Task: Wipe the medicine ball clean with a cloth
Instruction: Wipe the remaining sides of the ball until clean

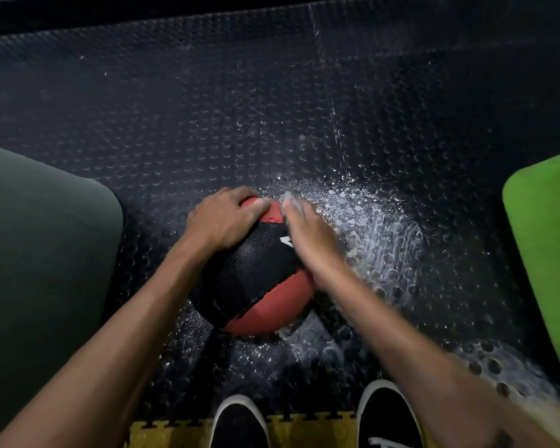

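Observation:
A red and black medicine ball (256, 286) lies on the studded black rubber floor in the middle of the view. My left hand (223, 218) rests on its upper left side with fingers curved over the top red panel. My right hand (307, 234) lies on the ball's upper right side, blurred. A small pale cloth (288, 202) shows under and past its fingertips, pressed against the ball. Most of the cloth is hidden under the hand.
White dust or residue (379, 234) is spread over the floor to the right of the ball. A dark green mat (39, 253) lies at the left, a bright green mat (547, 247) at the right. My two black shoes (240, 421) stand on a yellow tile edge at the bottom.

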